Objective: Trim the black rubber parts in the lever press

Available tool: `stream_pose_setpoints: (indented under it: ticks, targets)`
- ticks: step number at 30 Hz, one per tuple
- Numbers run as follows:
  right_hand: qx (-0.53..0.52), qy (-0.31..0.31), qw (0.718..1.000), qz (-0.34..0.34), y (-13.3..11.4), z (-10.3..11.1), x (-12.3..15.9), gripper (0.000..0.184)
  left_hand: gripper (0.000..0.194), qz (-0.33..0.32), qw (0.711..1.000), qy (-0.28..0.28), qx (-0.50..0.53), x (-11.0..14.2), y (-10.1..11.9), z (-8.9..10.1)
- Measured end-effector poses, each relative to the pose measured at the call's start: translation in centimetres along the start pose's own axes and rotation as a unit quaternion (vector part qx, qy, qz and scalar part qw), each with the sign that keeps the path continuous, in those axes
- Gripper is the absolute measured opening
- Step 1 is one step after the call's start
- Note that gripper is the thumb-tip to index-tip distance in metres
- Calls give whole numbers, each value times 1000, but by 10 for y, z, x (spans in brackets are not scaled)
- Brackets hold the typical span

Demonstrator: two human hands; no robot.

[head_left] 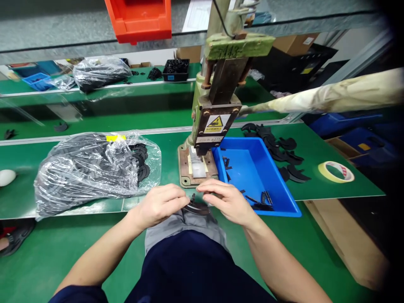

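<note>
1. Head view, the grip: the left hand [162, 205] pinches the left end of a curved black plastic piece [198, 208] between thumb and fingertips. The right hand [227, 202] is bent over the piece's other side, fingertips near its upper edge; whether they grip anything cannot be told.
2. Head view, the piece: it lies between the two hands, just below the right fingertips, in front of the bench edge.
3. Head view, about the grip: a green-and-brown metal hand press [214, 122] stands just beyond the fingertips. Right of its base, beyond the right hand, is a blue rectangular plastic bin [249, 162] with small black parts. A clear plastic bag of dark curved pieces [91, 172] lies beyond the left hand, to its left.
</note>
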State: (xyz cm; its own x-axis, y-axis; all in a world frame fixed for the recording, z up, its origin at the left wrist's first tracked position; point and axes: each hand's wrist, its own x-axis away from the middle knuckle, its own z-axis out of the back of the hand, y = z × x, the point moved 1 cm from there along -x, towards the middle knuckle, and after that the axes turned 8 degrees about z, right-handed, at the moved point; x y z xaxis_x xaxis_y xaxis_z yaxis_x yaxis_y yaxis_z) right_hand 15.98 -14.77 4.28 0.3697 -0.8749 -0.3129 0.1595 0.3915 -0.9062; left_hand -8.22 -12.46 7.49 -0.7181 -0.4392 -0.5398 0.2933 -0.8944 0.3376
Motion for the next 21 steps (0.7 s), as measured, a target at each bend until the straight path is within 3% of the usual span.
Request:
stream_pose_setpoints:
  ticks: [6,15,21]
  targets:
    - [36,-122,989,80,-9,0,-22,21,19,6,1000,-18,-6,0,-4,-5]
    - [-3,-258,961,101,-5,-1,-36,19,18,0,997,-70,8,3,-9,-2]
    - [-52,-271,956,104,2,-13,-29,20,23,7,994,-108,33,5,-8,1]
